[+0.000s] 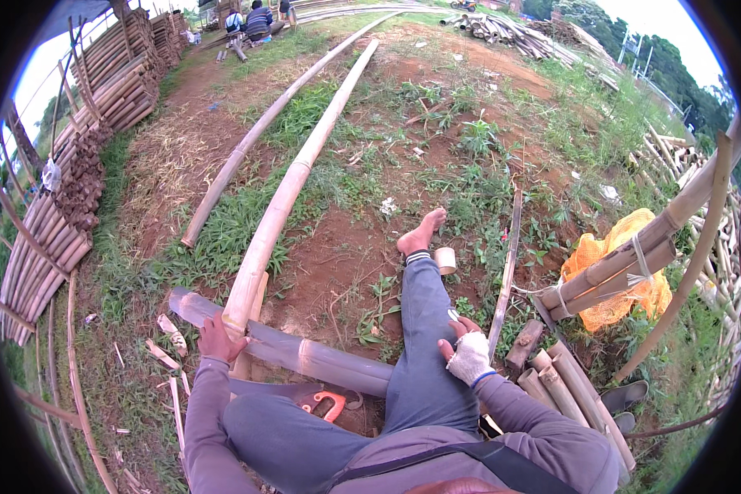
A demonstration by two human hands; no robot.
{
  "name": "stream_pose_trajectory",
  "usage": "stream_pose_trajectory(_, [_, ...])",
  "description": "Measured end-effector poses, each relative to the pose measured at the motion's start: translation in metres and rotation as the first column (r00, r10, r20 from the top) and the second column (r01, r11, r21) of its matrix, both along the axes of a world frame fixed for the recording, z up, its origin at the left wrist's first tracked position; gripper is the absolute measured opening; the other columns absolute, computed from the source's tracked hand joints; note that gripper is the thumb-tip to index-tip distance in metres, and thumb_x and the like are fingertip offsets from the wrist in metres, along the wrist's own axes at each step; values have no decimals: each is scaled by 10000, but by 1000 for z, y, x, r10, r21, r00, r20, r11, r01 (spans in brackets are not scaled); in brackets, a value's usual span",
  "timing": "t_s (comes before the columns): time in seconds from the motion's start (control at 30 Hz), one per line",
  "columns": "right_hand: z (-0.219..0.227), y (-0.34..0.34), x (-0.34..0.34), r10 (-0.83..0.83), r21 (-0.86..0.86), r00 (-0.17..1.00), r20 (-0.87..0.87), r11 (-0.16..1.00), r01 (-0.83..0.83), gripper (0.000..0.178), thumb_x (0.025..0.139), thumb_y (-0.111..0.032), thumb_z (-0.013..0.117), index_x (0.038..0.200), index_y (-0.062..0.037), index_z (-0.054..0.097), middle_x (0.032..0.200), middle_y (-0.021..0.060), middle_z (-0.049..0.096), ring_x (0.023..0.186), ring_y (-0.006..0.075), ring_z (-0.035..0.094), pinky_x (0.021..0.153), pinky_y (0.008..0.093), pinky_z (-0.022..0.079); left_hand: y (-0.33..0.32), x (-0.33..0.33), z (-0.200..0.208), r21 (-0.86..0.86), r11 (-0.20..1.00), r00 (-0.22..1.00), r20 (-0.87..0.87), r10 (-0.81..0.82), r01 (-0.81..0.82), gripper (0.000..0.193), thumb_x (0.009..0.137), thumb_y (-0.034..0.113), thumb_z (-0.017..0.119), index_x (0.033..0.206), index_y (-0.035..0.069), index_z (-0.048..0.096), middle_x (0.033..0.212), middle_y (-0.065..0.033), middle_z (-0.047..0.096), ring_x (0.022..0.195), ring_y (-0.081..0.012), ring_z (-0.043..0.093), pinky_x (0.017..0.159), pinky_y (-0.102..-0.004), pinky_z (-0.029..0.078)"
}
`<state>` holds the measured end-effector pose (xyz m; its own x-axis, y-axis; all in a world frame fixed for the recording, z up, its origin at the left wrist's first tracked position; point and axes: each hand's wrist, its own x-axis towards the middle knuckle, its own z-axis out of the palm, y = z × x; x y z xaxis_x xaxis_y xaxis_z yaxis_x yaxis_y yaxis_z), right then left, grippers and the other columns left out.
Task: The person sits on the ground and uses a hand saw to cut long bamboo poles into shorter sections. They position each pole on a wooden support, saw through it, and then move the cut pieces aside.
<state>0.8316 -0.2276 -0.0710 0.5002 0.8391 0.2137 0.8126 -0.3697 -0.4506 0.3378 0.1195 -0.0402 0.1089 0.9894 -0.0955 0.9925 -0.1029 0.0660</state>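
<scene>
My left hand [220,339] is bare and grips the near end of a long pale bamboo pole [298,174], which stretches away across the ground. Under that end, a thick greyish bamboo log [325,361] lies crosswise, partly hidden by my leg. My right hand [469,352], in a white fingerless glove, rests on my outstretched right leg, thumb apart from the fingers, holding no visible tool. A handsaw with an orange handle [329,405] lies between my legs, its dark blade pointing left. Next to my bare foot sits a short cut bamboo ring [445,261].
A second bamboo pole [255,136] lies left of the held one. Cut bamboo lengths [564,387], an orange net sack [605,255] and a bound, slanting bamboo bundle [617,267] are at right. Bamboo stacks [45,239] line the left. People [258,22] sit far off.
</scene>
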Motion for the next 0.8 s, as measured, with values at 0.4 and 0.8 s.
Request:
stream_pose_trajectory(0.4, [7,74,-35,192,-404,974,119,905,-129,533,918,-464,721,1329,-126,724,1480,138,641,1450,359,537,1196,595,393,21,-49,-32,-201,979,987,161,-9,42,1130,634,513,1026,1424,-2,404,1243,-322,728,1177,-484,726,1006,-528,592])
stream_pose_trajectory(0.8, [5,99,-53,295,-476,944,150,858,-193,458,899,-460,735,1239,-155,773,1385,110,704,1410,344,572,1154,607,413,-102,-146,45,55,995,973,218,72,-86,977,600,296,945,1470,133,529,1204,-233,760,1077,-485,741,888,-553,602])
